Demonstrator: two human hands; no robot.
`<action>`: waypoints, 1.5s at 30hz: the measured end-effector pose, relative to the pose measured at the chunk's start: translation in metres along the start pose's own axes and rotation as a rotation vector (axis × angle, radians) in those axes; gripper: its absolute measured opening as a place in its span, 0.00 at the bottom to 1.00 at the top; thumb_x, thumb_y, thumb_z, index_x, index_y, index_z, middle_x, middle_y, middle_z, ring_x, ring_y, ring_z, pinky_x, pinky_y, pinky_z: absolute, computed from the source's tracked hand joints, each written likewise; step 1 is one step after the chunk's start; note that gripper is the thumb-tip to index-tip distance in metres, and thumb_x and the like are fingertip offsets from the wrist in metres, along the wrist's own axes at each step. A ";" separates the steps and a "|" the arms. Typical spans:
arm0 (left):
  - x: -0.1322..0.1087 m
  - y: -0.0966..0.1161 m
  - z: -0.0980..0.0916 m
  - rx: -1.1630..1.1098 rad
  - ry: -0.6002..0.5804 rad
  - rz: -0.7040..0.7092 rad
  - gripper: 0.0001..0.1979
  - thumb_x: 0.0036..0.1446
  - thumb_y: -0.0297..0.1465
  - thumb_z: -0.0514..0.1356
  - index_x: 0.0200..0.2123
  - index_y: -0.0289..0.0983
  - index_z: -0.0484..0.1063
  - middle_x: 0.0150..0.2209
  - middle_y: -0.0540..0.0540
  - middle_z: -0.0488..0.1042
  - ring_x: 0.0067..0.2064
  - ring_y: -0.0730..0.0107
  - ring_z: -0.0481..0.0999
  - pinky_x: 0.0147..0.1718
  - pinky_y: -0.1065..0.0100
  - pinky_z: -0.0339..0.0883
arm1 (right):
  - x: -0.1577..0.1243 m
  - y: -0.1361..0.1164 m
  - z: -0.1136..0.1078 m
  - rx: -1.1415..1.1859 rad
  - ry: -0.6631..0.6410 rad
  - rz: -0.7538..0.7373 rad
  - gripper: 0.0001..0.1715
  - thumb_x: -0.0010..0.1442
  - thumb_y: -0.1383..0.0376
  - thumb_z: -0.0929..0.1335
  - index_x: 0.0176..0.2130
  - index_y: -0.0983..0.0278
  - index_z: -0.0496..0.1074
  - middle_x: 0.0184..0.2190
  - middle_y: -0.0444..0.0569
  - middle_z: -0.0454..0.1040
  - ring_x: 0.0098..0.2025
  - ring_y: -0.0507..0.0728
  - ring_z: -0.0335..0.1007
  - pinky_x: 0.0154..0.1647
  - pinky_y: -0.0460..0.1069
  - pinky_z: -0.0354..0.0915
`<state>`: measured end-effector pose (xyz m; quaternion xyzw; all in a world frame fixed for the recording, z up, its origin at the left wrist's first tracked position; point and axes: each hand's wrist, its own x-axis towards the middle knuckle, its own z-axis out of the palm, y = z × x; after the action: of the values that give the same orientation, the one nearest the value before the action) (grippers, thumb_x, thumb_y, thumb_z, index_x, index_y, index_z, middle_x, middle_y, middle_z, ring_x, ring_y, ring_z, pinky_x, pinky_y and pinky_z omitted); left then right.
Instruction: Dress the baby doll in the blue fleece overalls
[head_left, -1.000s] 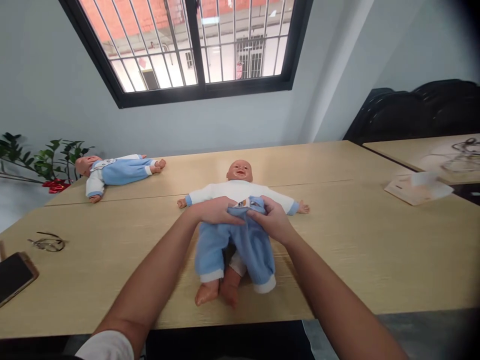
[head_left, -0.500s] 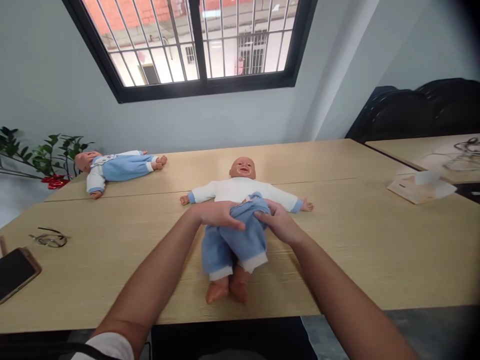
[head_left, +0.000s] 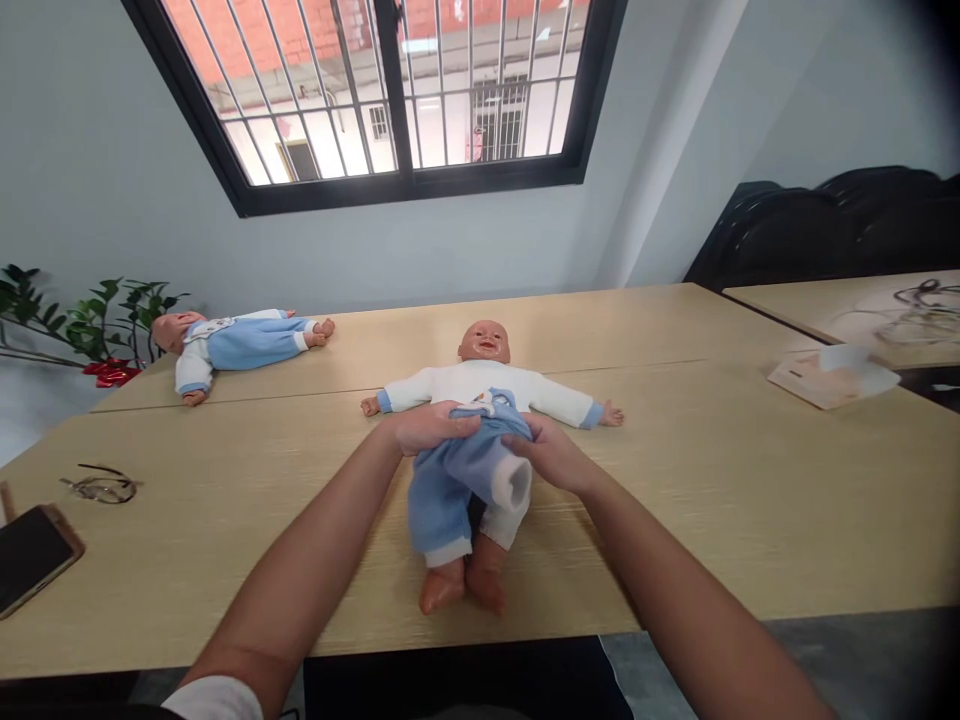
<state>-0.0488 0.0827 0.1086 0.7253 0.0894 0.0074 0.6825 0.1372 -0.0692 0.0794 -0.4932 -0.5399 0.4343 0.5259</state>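
A baby doll in a white top lies on its back in the middle of the wooden table, arms spread, bare feet toward me. Light blue trousers cover its hips and legs. My left hand grips the trousers' waist at the doll's left side. My right hand holds the other side of the waist, and the white-cuffed trouser leg beside it is bunched up and turned toward me.
A second dressed doll lies at the table's far left. Glasses and a phone lie near the left edge. A tissue box sits at the right. A plant stands behind the left corner.
Both hands have kept their hold on the trousers' waist and drawn them up the doll. The right trouser leg has bunched up, its white cuff now raised and facing me.
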 end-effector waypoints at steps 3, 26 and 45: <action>-0.004 0.011 0.001 0.238 -0.158 -0.077 0.37 0.48 0.55 0.71 0.53 0.37 0.76 0.52 0.43 0.79 0.52 0.55 0.77 0.53 0.61 0.69 | 0.000 0.004 0.001 0.135 0.048 -0.017 0.25 0.58 0.49 0.76 0.47 0.62 0.80 0.46 0.51 0.82 0.48 0.61 0.76 0.56 0.56 0.68; -0.014 0.036 0.024 0.509 -0.088 -0.157 0.37 0.58 0.63 0.56 0.50 0.36 0.76 0.49 0.43 0.78 0.49 0.57 0.76 0.49 0.63 0.68 | -0.008 0.003 -0.001 0.087 -0.130 0.013 0.33 0.55 0.38 0.73 0.42 0.64 0.80 0.41 0.50 0.81 0.42 0.59 0.75 0.49 0.54 0.70; -0.019 0.052 0.032 0.611 -0.165 -0.083 0.23 0.58 0.47 0.65 0.50 0.38 0.73 0.47 0.47 0.78 0.46 0.61 0.76 0.46 0.66 0.67 | -0.007 -0.003 -0.004 -0.062 -0.163 0.012 0.30 0.58 0.41 0.73 0.44 0.62 0.82 0.42 0.49 0.82 0.45 0.62 0.76 0.51 0.56 0.70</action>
<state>-0.0573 0.0456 0.1600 0.8907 0.0614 -0.1065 0.4377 0.1410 -0.0770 0.0816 -0.4756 -0.5911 0.4591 0.4623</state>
